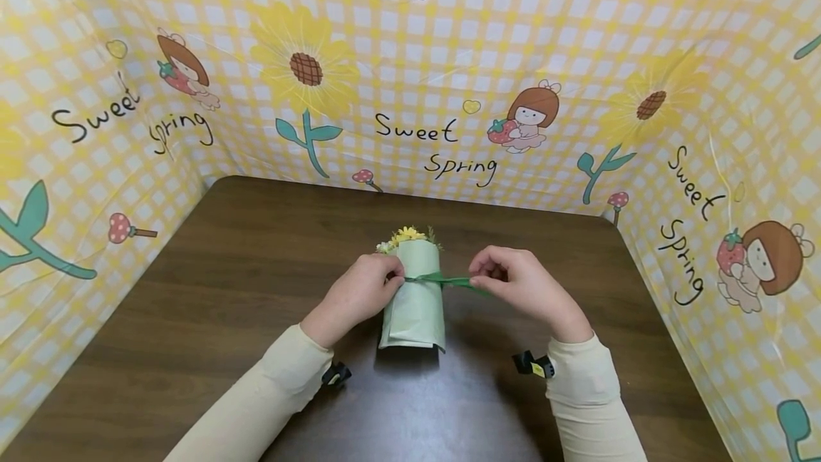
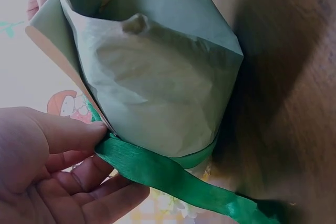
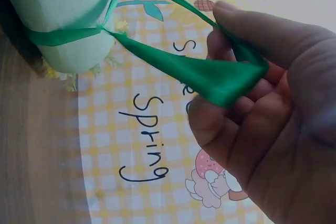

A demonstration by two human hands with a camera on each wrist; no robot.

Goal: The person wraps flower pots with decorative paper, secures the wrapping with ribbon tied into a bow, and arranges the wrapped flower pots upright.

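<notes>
At the left edge of the head view, a yellow checked cloth [image 1: 77, 141] printed with flowers and the words "Sweet Spring" rises beside a dark brown wooden table [image 1: 212, 284]; the cloth runs on across the top. From the lower left comes a cream left sleeve [image 1: 256, 383], a black wrist fitting [image 1: 336, 374] at its cuff. Just left of the middle, the person's left hand [image 1: 359, 287] has its thumb and fingers nearly closed, pinching a green ribbon [image 1: 454, 281] right against the paper.

In the middle of the frame is a bouquet wrapped in pale green paper [image 1: 415, 316], its yellow flowers [image 1: 409, 234] toward the top and its open paper end toward the bottom. The ribbon circles the wrapping below the flowers and stretches to the right.

Right of the middle, apart from the paper, the right hand [image 1: 526, 282] has its fingers bent, with a small space between thumb and fingers. The right wrist view shows them holding a folded loop of the ribbon. A second black fitting [image 1: 534, 364] and the right sleeve [image 1: 590, 398] fill the lower right.
</notes>
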